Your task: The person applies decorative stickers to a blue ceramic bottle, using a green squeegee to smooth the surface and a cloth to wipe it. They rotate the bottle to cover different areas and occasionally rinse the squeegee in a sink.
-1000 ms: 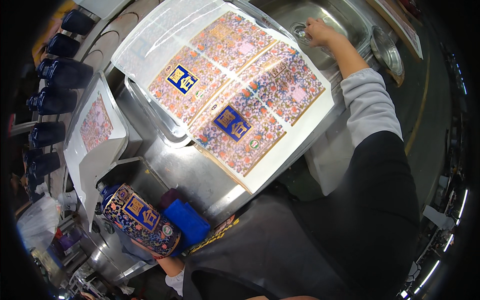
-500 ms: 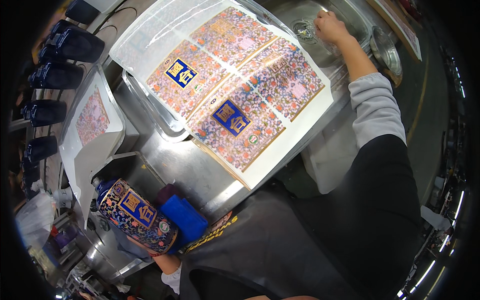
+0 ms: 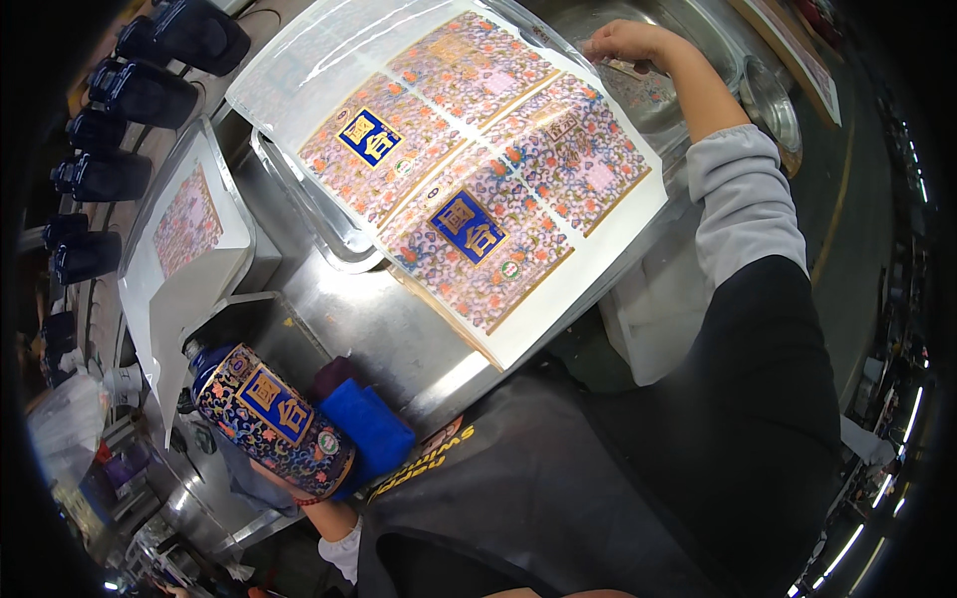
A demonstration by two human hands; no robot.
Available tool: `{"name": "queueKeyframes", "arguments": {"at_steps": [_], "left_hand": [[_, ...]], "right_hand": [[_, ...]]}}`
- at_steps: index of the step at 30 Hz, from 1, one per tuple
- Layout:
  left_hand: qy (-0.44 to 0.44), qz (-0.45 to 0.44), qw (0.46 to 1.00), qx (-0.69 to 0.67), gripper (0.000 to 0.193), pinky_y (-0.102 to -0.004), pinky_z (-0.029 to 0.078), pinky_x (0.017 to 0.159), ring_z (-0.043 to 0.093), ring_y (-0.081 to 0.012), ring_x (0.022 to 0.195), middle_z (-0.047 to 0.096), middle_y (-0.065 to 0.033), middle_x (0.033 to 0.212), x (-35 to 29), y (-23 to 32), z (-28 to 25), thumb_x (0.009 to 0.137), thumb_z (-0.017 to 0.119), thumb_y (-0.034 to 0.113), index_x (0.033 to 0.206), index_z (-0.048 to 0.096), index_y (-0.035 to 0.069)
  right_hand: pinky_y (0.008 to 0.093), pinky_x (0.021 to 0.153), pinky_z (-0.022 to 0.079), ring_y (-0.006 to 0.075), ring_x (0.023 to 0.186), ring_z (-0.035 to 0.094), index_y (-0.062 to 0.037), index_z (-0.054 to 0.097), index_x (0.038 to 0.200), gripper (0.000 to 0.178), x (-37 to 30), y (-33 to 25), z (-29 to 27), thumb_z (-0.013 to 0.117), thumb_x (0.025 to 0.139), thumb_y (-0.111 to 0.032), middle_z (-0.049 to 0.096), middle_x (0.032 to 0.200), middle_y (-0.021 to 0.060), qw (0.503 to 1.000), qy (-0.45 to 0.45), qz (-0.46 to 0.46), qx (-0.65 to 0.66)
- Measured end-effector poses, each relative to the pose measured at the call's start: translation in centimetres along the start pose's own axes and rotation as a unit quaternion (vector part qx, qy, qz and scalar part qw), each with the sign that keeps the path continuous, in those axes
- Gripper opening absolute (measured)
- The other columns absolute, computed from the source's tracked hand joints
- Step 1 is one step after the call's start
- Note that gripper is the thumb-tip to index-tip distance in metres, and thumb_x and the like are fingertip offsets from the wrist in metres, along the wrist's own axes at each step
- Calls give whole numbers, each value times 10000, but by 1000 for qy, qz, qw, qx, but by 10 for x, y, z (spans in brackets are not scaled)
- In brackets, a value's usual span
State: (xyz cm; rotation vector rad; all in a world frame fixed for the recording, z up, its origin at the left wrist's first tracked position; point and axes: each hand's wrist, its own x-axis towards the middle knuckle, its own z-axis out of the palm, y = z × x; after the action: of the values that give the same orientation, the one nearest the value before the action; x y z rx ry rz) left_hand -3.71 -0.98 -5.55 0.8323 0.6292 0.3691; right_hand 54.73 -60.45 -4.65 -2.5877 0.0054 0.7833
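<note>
My left hand [image 3: 279, 482] holds a dark blue bottle [image 3: 274, 417] from beneath, and most of its fingers are hidden by it. The bottle leans with its neck toward the upper left; a floral wrap with a blue and gold panel covers its side. Over a round metal basin [image 3: 723, 45] at the upper right, my right hand [image 3: 633, 44] has its fingers curled together. Whatever they pinch, if anything, is too small to make out. Below that hand, a see-through patterned film [image 3: 646, 92] shows in the basin. Printed floral sheets [image 3: 538, 199] lie between my hands.
Dark blue bottles [image 3: 145, 95] stand in a row along the left. A tray with another printed sheet [image 3: 187, 224] sits beside them. Blue cloth [image 3: 367, 427] lies by the held bottle, on the near side of the metal table [image 3: 349, 309]. A metal bowl [image 3: 770, 100] is right of the basin.
My right hand has moved left across the basin, and patterned film now shows below it. The row of bottles at the left has shifted away from me. My left hand keeps its bottle nearly still.
</note>
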Motion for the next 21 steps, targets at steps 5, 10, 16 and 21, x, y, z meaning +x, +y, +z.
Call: {"name": "queueKeyframes", "arguments": {"at_steps": [5,10,16,21], "left_hand": [[-10,-17,1000,-18,582,-527,569,966,665,-385,1131,604,-232,1351,1,2,2,1051,335,379,1454,454,-23],[-34,-30,999,-23,596,-528,562,978,654,-382,1157,602,-233,1355,0,1,-1,1042,332,386,1458,450,-23],[-100,-29,994,-28,694,-532,466,1065,547,-384,1265,491,-218,1454,5,1,-9,1006,396,490,1518,371,21],[-46,-18,998,-33,591,-528,550,995,645,-384,1162,596,-237,1354,1,2,5,1053,328,386,1456,445,-30]], "right_hand": [[404,634,528,189,783,656,-45,736,1027,333,-20,-5,2,733,843,-322,732,963,88,969,50,-32,-241],[392,895,565,291,946,706,-81,745,1176,430,-22,11,8,787,770,-217,726,1074,158,972,16,-25,-233],[381,1026,506,306,1167,631,-281,756,1208,496,-24,13,22,804,714,-281,654,1260,133,942,111,-127,-291],[446,1113,430,368,1303,509,-252,730,1267,529,-24,-8,39,839,756,-334,539,1391,158,951,77,-136,-268]]}}
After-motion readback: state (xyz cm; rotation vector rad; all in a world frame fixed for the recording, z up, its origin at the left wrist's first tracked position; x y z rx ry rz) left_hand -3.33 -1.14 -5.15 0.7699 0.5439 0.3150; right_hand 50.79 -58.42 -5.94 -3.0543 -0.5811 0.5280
